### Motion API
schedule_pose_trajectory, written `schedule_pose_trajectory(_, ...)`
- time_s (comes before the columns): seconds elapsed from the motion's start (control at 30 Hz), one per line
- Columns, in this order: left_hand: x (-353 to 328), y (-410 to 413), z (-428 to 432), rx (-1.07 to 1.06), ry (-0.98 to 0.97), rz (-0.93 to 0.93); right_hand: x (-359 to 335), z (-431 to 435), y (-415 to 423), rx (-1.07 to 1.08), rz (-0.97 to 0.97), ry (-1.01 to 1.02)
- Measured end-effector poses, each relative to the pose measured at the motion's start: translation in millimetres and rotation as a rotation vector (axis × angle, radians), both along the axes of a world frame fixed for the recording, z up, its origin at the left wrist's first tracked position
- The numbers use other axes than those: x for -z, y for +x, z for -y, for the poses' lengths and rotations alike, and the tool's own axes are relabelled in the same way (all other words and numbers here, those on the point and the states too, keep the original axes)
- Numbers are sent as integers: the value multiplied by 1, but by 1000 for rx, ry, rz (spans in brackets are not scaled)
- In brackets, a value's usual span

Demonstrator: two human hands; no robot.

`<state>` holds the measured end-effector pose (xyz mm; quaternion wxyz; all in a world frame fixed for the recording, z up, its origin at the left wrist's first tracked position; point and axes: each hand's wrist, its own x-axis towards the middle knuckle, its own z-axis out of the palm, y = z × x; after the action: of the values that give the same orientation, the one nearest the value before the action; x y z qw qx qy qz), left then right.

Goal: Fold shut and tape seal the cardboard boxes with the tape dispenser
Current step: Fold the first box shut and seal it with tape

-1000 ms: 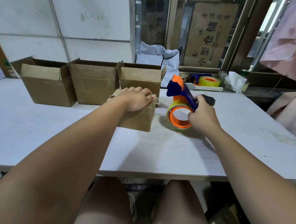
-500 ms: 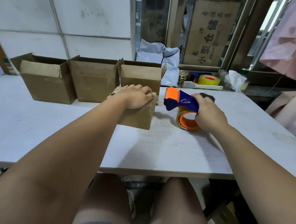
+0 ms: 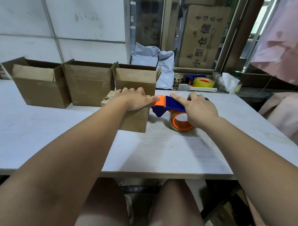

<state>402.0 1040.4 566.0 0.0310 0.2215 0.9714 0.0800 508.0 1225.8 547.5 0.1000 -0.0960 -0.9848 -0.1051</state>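
A small cardboard box sits mid-table with its top flaps folded down. My left hand lies flat on top of it, pressing the flaps. My right hand grips a blue and orange tape dispenser carrying a clear tape roll with an orange core. The dispenser's orange front end touches the box's upper right edge, next to my left fingertips. Three open cardboard boxes stand in a row behind: left, middle, right.
The white table runs to a front edge near my knees. On the sill behind lie a second tape roll with dispenser, a white brush, a crumpled plastic bag and grey mailer bags. Pink cloth hangs at right.
My right hand has tipped the dispenser forward and carried it left until its orange end meets the box's top edge. My left hand has stayed pressed on the box.
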Motion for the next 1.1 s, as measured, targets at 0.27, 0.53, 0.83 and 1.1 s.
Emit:
schedule_pose_trajectory(0.27,3,-5,4,24,52,3,4,16,-17,-102,4,-155)
schedule_pose_trajectory(0.53,1,-6,3,9,60,16,2,14,-23,-135,40,-115)
schedule_pose_trajectory(0.83,6,-4,3,13,97,-14,4,-6,-16,-60,-128,-417)
schedule_pose_trajectory(1.1,7,-11,3,10,95,-24,17,-12,-1,-68,-322,-712)
